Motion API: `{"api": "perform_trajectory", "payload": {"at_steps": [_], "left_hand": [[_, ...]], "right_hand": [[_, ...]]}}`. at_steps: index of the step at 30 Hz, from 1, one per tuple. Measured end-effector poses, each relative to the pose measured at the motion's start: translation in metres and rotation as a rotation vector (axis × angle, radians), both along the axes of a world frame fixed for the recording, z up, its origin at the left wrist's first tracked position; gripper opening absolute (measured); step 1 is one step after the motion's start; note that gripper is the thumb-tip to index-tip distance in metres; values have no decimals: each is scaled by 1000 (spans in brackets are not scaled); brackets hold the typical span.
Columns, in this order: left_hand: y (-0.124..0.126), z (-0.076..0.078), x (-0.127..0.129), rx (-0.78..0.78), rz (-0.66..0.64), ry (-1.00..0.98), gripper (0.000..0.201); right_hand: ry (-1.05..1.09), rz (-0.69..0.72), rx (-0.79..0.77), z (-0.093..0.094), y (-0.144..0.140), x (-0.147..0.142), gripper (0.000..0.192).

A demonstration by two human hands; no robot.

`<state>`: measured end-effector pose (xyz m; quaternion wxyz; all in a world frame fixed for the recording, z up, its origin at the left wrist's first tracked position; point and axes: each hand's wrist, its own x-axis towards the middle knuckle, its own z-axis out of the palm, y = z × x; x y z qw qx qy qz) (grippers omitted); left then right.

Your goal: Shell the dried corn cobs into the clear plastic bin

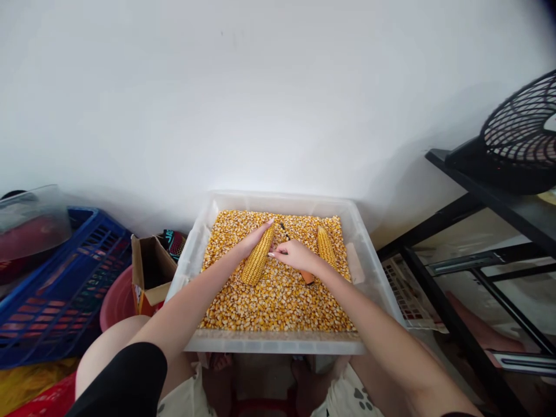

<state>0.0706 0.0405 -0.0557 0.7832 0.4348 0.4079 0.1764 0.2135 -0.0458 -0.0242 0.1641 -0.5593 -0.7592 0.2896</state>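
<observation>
A clear plastic tub (373, 272) in front of me is filled with loose yellow corn kernels (278, 301). My left hand (254, 237) grips a whole yellow corn cob (257, 260) that lies tilted on the kernels. My right hand (295, 255) is closed around a small tool with an orange handle (307, 278); its dark tip (284, 230) points toward the cob's upper end. A second corn cob (325, 246) lies on the kernels just right of my right hand.
A blue plastic crate (56, 284) and a clear lidded container (30, 217) stand at the left, with an open cardboard box (150, 272) and a pink basin (117, 298) beside the tub. A black metal rack (478, 249) with a black fan (521, 133) stands at the right. A white wall rises behind.
</observation>
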Motion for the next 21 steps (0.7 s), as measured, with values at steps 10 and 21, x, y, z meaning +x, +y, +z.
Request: {"api": "perform_trajectory", "payload": {"at_steps": [10, 21], "left_hand": [[2, -4, 0, 7, 10, -19, 53], [2, -6, -1, 23, -2, -8, 56]], "right_hand": [[41, -5, -4, -1, -1, -3, 39], [27, -46, 12, 3, -2, -6, 40]]}}
